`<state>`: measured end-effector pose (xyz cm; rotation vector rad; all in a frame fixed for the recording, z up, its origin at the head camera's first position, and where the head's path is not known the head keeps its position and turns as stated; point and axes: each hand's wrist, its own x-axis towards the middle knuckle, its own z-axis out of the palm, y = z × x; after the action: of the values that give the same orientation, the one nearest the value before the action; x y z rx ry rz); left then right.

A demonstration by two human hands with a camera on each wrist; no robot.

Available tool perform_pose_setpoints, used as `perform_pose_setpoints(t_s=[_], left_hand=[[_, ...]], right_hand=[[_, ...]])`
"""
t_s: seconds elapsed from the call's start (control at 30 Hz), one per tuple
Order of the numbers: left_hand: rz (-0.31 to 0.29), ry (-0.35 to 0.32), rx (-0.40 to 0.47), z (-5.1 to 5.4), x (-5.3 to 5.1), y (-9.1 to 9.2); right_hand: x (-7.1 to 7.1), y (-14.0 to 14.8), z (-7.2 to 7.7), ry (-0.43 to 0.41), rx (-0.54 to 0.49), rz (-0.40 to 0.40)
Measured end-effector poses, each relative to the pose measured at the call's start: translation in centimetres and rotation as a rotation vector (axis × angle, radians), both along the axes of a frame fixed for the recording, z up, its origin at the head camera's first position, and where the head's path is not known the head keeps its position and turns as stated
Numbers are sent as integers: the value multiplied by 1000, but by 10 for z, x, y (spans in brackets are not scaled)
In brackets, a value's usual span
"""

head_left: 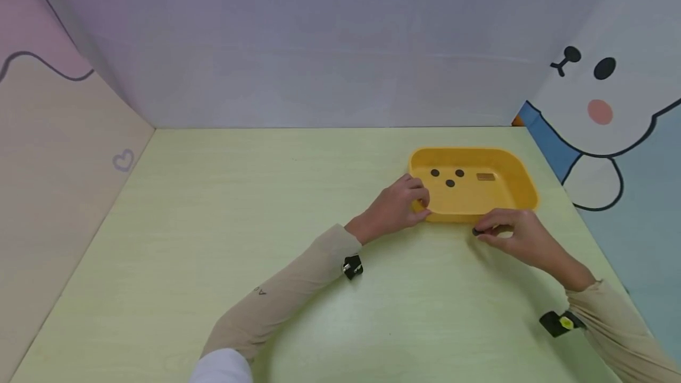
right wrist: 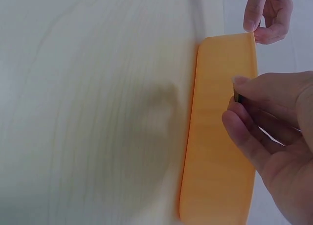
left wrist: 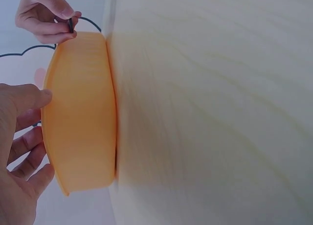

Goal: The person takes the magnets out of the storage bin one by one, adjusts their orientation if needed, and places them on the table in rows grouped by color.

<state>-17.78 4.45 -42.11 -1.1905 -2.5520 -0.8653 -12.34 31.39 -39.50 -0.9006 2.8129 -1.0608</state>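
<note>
Small dark disc [head_left: 476,231] being partly covered by fingers, right hand [head_left: 518,234] pinching it just beside a yellow tray [head_left: 468,202], left hand [head_left: 398,203] stretching forward, gripping the tray's near left corner, three more discs [head_left: 459,173] lying inside, blurred brownish patch [head_left: 485,177] possibly being a label

A pale green bench [head_left: 175,241], backed by a plain lilac-grey panel [head_left: 319,46], a small heart [head_left: 123,152] drawn on the beige and pink left panel [head_left: 48,182], a white cartoon figure [head_left: 633,114] outlined in black on the blue right panel [head_left: 649,223]
</note>
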Motion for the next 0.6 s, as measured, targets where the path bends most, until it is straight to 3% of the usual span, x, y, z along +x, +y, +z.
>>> perform_pose_setpoints(t_s=[0.6], left_hand=[[-1, -20, -2, 1, 0, 0]], right_hand=[[5, 2, -12, -31, -2, -51]])
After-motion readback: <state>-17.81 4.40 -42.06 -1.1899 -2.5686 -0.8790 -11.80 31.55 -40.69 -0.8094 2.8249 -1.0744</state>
